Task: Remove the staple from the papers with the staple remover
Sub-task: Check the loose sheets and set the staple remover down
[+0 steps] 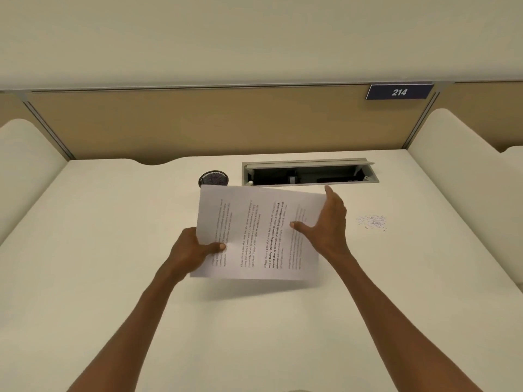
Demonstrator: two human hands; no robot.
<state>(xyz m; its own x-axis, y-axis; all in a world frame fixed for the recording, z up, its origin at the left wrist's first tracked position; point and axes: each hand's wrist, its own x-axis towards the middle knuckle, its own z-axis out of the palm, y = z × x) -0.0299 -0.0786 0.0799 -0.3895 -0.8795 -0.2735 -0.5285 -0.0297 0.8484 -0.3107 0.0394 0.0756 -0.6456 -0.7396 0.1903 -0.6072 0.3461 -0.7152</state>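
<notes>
The white printed papers [254, 233] are lifted off the desk, turned sideways with the text running vertically. My left hand [195, 250] grips their left edge, thumb on top and fingers underneath. My right hand [328, 224] holds the right edge, thumb pressed on the page and fingers behind it. I cannot make out the staple on the sheets. No staple remover shows in this view.
A black mesh cup [213, 178] stands just behind the papers. An open cable hatch [308, 172] is set into the back of the white desk [113, 250]. A scatter of small staples [372, 222] lies to the right. Cushioned dividers flank both sides.
</notes>
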